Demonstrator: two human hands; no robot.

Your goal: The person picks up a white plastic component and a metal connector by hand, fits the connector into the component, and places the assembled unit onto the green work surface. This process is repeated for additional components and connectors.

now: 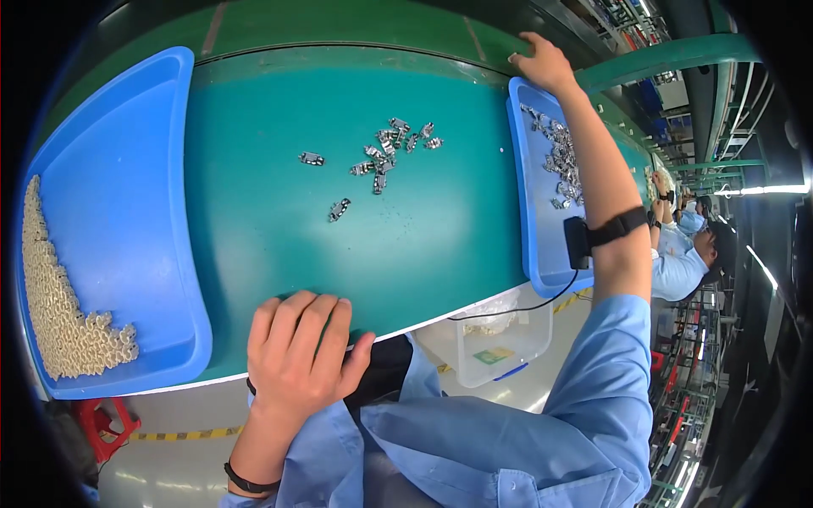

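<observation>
Left hand (301,364): back upward, laid on the near edge of the table (271,229); fingers extended and slightly apart, thumb held off to the side; no object seen in it, underside hidden. Right hand (542,63): fingers parted, nothing visible between them; located past the far end of the right tray (535,212), near the green surface (339,24) beyond the table.

Metal parts (381,161): loose cluster on the table between the two trays, toward the far side; one lies apart to the left, another apart on the near side. Well clear of the left hand. Further metal pieces (561,161) lie in the right tray.

Obstructions: right forearm (605,182) crosses above the right tray and hides part of its contents. Black strap (622,227) on that forearm bears a black device (577,243); from it a thin cable (529,309) trails leftward past the table's near edge.

Surroundings: left tray (127,186), blue, cream pieces (63,313) heaped along its left and near sides. Clear box (500,351) below table level. Red stool (106,423) at lower left. Green rail (669,61) at upper right. Co-worker (677,267) farther right, in blue.
</observation>
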